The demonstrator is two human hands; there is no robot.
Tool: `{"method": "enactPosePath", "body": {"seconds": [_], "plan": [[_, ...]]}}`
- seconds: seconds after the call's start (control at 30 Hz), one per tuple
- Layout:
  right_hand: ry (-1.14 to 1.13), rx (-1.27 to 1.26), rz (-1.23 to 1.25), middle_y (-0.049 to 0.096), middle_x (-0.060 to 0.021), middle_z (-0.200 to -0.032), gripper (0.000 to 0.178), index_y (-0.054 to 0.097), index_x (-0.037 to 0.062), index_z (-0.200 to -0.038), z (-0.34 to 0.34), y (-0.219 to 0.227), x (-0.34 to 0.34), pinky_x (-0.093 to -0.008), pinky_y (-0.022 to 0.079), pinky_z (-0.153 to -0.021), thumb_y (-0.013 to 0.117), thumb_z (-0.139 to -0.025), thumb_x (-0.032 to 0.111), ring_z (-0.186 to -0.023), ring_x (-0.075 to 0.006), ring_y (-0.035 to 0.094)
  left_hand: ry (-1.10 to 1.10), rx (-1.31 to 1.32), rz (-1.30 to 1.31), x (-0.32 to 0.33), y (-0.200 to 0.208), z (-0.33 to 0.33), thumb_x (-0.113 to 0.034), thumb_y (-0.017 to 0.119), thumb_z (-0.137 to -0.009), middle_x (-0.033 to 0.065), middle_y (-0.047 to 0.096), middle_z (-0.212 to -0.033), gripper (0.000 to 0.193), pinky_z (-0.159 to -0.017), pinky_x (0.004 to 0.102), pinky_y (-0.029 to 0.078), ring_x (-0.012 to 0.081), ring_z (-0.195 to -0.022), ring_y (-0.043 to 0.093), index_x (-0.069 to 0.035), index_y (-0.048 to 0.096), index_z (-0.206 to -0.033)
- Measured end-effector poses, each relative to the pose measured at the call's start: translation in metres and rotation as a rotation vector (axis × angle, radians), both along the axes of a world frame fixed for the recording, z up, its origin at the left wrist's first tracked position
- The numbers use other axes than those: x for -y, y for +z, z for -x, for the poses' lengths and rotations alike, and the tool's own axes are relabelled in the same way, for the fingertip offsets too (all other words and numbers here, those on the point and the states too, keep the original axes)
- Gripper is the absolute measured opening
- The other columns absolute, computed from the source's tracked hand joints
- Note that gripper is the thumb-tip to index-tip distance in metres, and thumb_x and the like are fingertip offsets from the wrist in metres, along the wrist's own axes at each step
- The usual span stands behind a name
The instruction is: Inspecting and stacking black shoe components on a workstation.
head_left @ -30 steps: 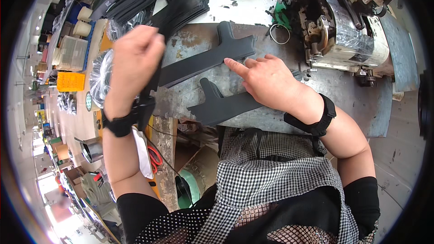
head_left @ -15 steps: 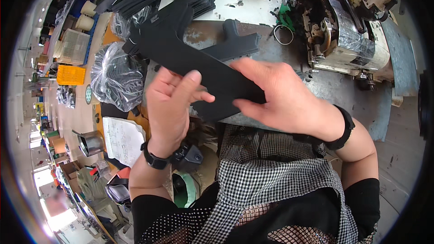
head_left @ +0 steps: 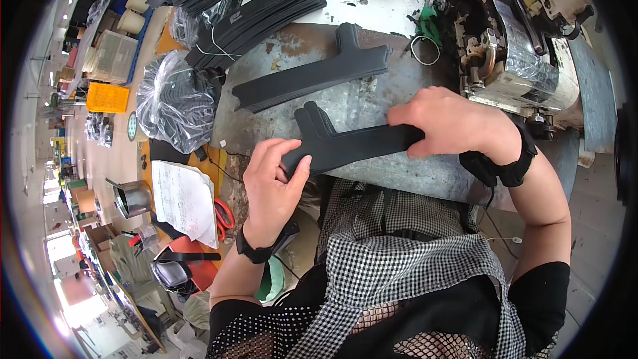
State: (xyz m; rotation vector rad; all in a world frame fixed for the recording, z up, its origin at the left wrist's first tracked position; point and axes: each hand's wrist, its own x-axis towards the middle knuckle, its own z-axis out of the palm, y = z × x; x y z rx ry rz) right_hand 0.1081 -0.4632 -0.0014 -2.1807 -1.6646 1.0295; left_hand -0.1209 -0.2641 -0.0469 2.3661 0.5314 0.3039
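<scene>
A small stack of flat black T-shaped pieces (head_left: 352,147) lies low over the near edge of the metal worktop. Its wide forked end is at the left, where my left hand (head_left: 274,176) grips it between thumb and fingers. At the narrow right end my right hand (head_left: 452,126) pinches the stack, fingers on the far side and thumb on the near side. Just beyond rests a second stack of the same black pieces (head_left: 312,74), angled up to the right and touched by neither hand.
Tied bundles of black pieces (head_left: 266,18) lie at the back left beside a clear plastic bag (head_left: 174,103) of dark parts. A worn machine (head_left: 512,40) stands at the right. Paper sheets (head_left: 181,199) and red-handled scissors (head_left: 224,216) are at the left.
The held pieces have come down from a raised, tilted position to nearly level near the worktop's edge. My left hand has closed on their forked end; my right hand has moved right.
</scene>
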Motion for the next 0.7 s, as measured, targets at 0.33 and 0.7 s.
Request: {"method": "enactPosePath", "body": {"seconds": [0.33,0.7], "plan": [[-0.027,0.555,-0.435,0.063,-0.0095,-0.092,0.048,0.064,0.0036,-0.094,0.059,-0.037,-0.012,-0.0370,0.049,-0.085,0.085,-0.061,0.031,-0.094,-0.0255,0.062,-0.270,-0.082,-0.441,0.002,0.002,-0.018,-0.030,0.088,-0.061,0.0132,0.063,-0.107,0.065,-0.089,0.0420,0.043,0.0324,-0.104,0.057,0.000,0.061,-0.112],[-0.130,0.280,-0.320,0.070,-0.0117,-0.088,0.030,0.066,0.0027,-0.087,0.079,-0.052,-0.045,-0.0379,0.056,-0.078,0.078,-0.072,0.025,-0.086,-0.0292,0.069,-0.257,-0.255,-0.321,0.013,0.006,-0.026,-0.022,0.085,-0.066,0.0146,0.067,-0.091,0.045,-0.076,0.0421,0.052,0.0340,-0.086,0.066,-0.002,0.065,-0.102]]}}
